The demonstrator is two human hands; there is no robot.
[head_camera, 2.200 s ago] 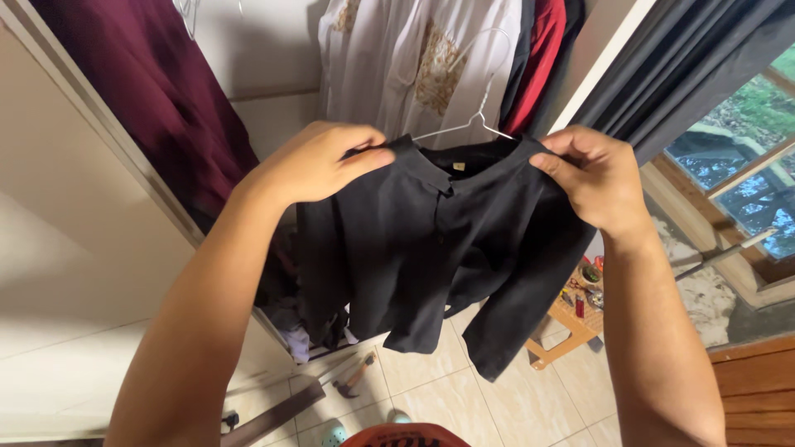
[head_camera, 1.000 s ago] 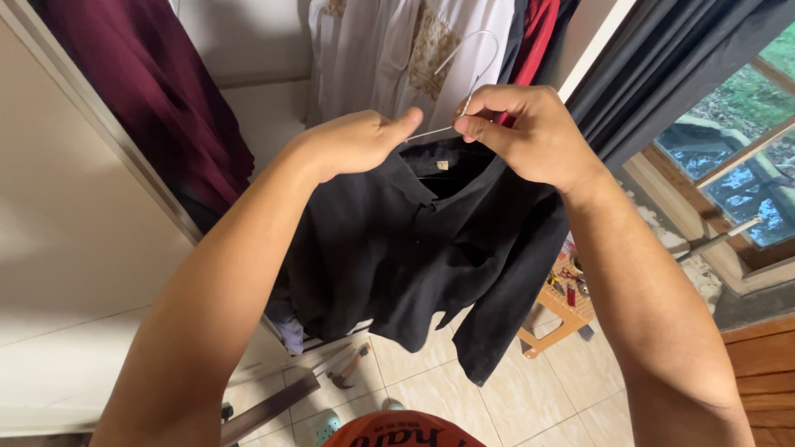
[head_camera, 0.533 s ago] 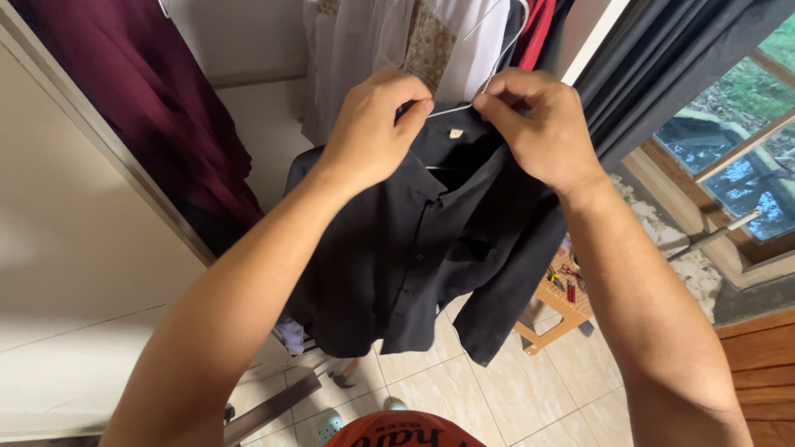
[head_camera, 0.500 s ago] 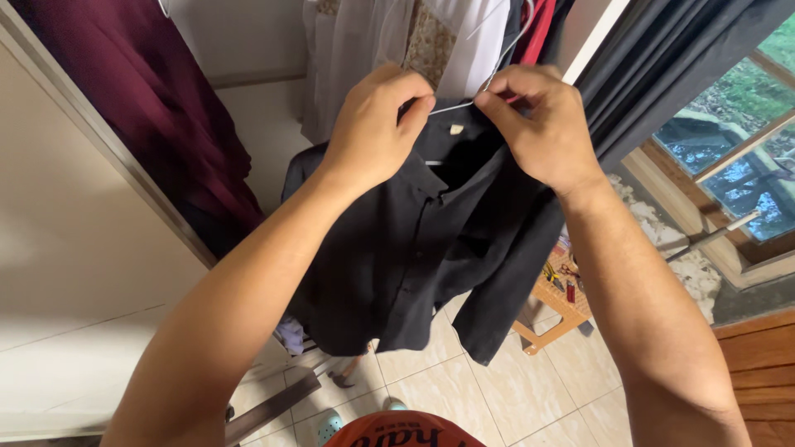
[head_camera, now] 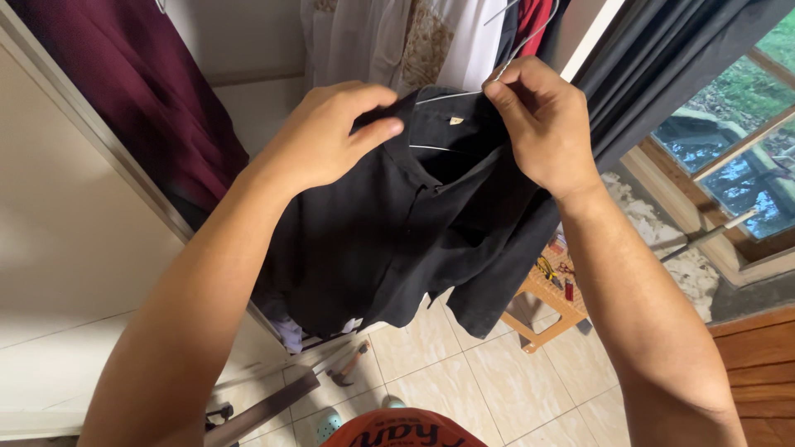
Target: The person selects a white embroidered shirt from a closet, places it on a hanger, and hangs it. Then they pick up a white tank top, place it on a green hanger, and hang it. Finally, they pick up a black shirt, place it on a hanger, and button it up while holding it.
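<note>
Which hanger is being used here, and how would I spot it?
Look before the open wardrobe, at the black shirt both hands hold. The thin white wire hanger runs through its collar, pinched by the right hand; unlike the others, it hangs from no rail.

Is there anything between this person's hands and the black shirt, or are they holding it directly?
Nothing stands between them. The left hand grips the black shirt at the collar and shoulder, and the right hand pinches the collar together with the white wire hanger threaded inside the neck. Other hanging clothes are behind, not in between.
</note>
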